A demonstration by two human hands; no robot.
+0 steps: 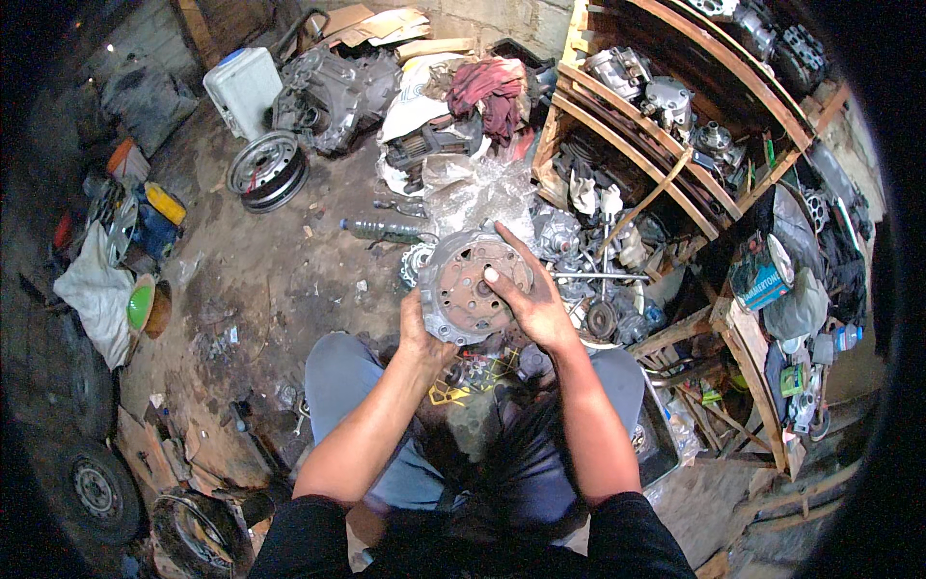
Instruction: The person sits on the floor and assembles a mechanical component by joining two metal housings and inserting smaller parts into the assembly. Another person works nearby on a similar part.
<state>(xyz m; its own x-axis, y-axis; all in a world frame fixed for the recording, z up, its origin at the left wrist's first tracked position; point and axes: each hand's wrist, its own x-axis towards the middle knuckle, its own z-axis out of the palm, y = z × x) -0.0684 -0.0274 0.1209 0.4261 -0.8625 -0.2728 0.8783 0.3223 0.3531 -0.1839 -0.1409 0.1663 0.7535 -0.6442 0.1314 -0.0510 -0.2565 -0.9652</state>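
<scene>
Between my two hands is a round grey metal car part [463, 289] with a rust-brown disc face, pierced by several holes. Its exact kind I cannot make out. My left hand [421, 331] grips the lower left of its rim, the fingers partly hidden beneath. On the right side my right hand [536, 304] clasps it, the thumb lying across the disc and a finger along the upper rim. The part is held up above my knees. A small toothed metal piece [416, 264] shows just beyond its left edge.
Beyond the part lie a plastic bottle [386, 230] and clear plastic wrapping [477, 198]. A steel wheel rim [267, 172] and a large gearbox casing [338, 96] stand farther back. At the right, wooden shelves [637, 106] hold metal parts. A tyre [101, 490] is at the lower left.
</scene>
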